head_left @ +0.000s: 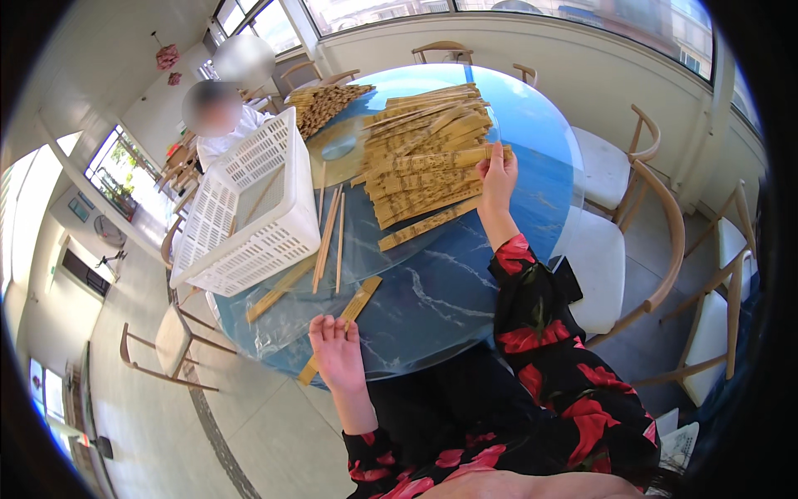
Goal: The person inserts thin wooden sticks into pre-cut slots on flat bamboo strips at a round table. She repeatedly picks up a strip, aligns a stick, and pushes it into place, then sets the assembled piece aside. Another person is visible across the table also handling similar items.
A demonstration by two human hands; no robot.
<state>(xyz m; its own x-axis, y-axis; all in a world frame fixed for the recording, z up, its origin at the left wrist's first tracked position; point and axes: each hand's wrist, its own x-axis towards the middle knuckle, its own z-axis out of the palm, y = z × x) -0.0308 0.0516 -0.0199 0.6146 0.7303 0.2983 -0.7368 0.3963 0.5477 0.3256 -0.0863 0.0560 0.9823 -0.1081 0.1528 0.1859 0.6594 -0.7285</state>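
My right hand (497,176) is closed, thumb and fingers pinching the right end of a flat bamboo strip (455,159). That strip lies across a wide spread of similar yellow-brown bamboo strips with dark markings (420,195). Nearer me, my left hand (339,358) rests with its fingers laid out over another bamboo strip (363,296), which slants to the table's front edge. The fingers cover part of this strip. Several thin wooden sticks (329,237) and one more flat strip (278,291) lie left of the middle.
A white slatted plastic basket (241,264) stands tilted on the left of the round blue marbled table (449,287), sticks inside. Behind it is a stacked bundle of strips (328,108). A person in white (229,129) sits across. Chairs (603,270) surround the table.
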